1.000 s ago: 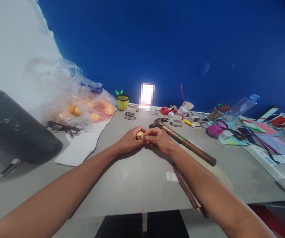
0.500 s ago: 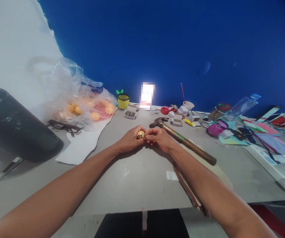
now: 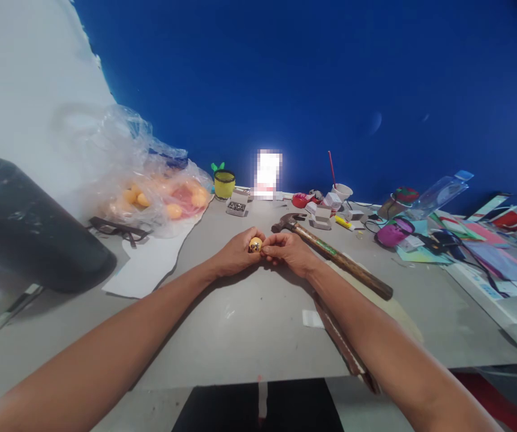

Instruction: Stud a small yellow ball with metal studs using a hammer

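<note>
Over the middle of the grey table, my left hand (image 3: 237, 252) is closed around a small orange ball (image 3: 255, 244), likely a table tennis ball, with shiny metal studs on its surface. My right hand (image 3: 289, 251) meets it from the right. Its thumb and forefinger are pinched together at the ball's edge; whatever is between them is too small to make out. Beyond the hands stands an open little box of metal pieces (image 3: 236, 208). A claw hammer (image 3: 334, 255) with a worn wooden handle lies just right of my right hand.
To the left are a clear plastic bag (image 3: 150, 186) of orange balls, dark glasses (image 3: 119, 230) and a large dark cylinder (image 3: 38, 228). Yellow pot (image 3: 224, 184), white cup (image 3: 342, 192) and small boxes (image 3: 321, 217) line the back. Papers and a purple item (image 3: 395, 233) clutter the right.
Hardly anything differs. Both hands keep their place at the orange ball, and the view has shifted very slightly.
</note>
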